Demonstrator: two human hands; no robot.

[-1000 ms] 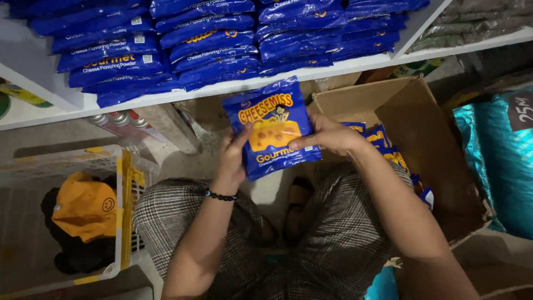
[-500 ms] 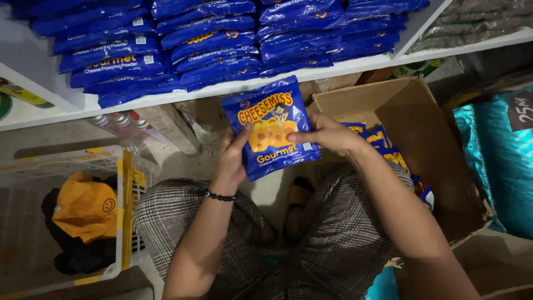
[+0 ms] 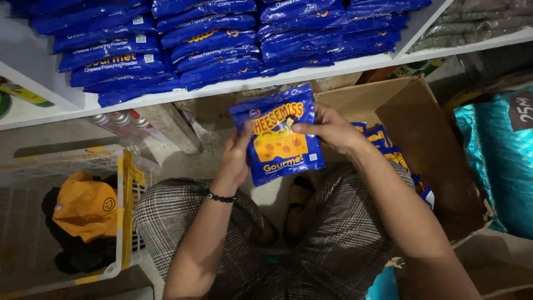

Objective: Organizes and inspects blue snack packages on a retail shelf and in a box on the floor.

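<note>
A blue pouch [image 3: 280, 143] with a yellow cheese picture on its front is held upright in front of me with both hands. My left hand [image 3: 237, 156] grips its left edge; a dark bead bracelet is on that wrist. My right hand [image 3: 328, 129] holds the right edge, thumb across the front. Directly above, a white shelf [image 3: 233, 87] carries stacked rows of the same kind of blue pouches [image 3: 222, 39]. To the right, an open cardboard box [image 3: 433, 139] holds more blue pouches [image 3: 388, 147].
A white plastic crate [image 3: 119, 222] at the left holds an orange cap [image 3: 86, 204] and dark cloth. Spray cans [image 3: 119, 123] lie under the shelf. Teal sacks [image 3: 497, 155] stand at the right. My legs in checked trousers [image 3: 327, 239] are below.
The pouch has stayed between both hands, tilting very slightly. Nothing else has moved.
</note>
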